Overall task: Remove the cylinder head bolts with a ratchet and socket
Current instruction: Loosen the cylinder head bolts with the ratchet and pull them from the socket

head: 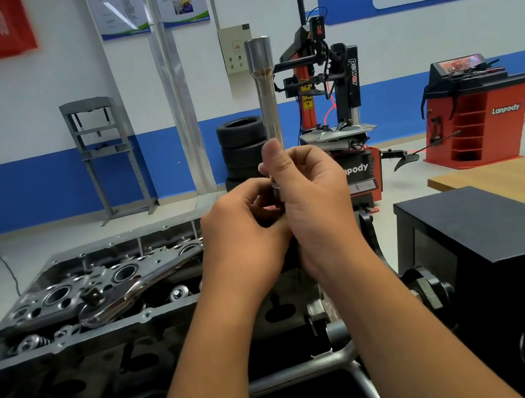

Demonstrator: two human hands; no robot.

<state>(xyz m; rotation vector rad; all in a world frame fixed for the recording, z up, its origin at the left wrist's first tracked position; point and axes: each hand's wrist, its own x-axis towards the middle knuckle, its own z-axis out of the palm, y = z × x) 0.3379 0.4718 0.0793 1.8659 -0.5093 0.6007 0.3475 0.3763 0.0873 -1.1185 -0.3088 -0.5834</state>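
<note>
Both hands meet at mid-frame. The right hand (313, 197) curls its fingers (273, 158) round the lower end of a long extension bar (267, 100), held upright; its flared chrome socket end (258, 51) points up. The left hand (243, 236) pinches a small part at the bar's base, hidden by the fingers. Lower left, the open cylinder head (73, 300) holds valve springs (31, 342) and round bores. The polished ratchet (124, 296) lies across it, unheld. A black box (502, 228) stands at right.
</note>
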